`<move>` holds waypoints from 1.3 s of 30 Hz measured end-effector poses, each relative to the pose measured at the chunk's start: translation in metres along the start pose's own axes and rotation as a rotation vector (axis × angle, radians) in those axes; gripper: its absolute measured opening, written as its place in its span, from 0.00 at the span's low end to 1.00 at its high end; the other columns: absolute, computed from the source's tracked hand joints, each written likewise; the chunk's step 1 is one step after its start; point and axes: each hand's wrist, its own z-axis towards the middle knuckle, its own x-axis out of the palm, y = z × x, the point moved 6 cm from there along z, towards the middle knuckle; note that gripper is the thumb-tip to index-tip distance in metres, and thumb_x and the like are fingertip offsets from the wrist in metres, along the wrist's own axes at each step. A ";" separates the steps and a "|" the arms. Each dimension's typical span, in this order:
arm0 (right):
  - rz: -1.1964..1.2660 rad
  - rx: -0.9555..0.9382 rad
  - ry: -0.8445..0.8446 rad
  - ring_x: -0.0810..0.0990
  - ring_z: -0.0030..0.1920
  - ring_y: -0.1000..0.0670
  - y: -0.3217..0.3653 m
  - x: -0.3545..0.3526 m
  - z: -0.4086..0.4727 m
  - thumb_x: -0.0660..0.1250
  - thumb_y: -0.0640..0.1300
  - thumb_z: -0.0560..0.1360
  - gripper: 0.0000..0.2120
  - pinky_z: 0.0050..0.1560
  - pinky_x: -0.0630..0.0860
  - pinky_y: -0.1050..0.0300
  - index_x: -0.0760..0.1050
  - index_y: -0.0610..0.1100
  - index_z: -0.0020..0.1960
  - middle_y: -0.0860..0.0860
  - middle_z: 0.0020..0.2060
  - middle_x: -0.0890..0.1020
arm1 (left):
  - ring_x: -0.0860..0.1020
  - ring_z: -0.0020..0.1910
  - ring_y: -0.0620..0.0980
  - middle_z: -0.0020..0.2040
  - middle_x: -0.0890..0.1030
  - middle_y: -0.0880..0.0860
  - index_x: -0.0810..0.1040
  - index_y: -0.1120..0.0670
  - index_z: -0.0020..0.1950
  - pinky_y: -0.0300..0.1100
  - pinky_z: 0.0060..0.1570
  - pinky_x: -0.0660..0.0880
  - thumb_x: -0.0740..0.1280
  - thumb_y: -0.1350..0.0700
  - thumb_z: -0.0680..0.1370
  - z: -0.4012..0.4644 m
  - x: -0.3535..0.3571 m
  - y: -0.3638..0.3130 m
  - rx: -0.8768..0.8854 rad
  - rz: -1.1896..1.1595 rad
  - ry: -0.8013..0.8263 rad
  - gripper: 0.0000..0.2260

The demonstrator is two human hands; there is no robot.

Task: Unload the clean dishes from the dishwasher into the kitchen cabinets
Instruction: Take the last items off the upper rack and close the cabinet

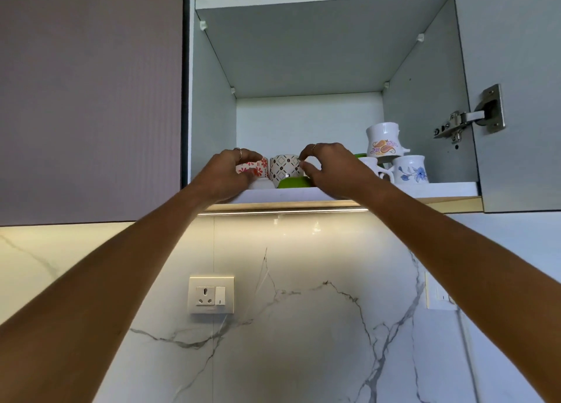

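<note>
Left hand (226,172) grips red-flower cup (258,166); right hand (326,167) pinches diamond cup (284,166) beside it. Ceramic: light, rigid, fragile; hold by walls.

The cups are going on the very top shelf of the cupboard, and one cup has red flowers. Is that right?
Not quite. The head view shows the cups on the bottom shelf, not the top one. The left hand does hold a red-flowered cup.
</note>
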 end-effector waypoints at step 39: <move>-0.052 0.931 -0.319 0.64 0.72 0.44 -0.038 -0.264 -0.355 0.67 0.44 0.76 0.35 0.69 0.63 0.54 0.53 0.40 0.76 0.43 0.73 0.63 | 0.62 0.74 0.52 0.77 0.60 0.51 0.59 0.49 0.76 0.55 0.71 0.57 0.54 0.47 0.81 -0.201 0.042 -0.395 1.230 0.173 -0.318 0.24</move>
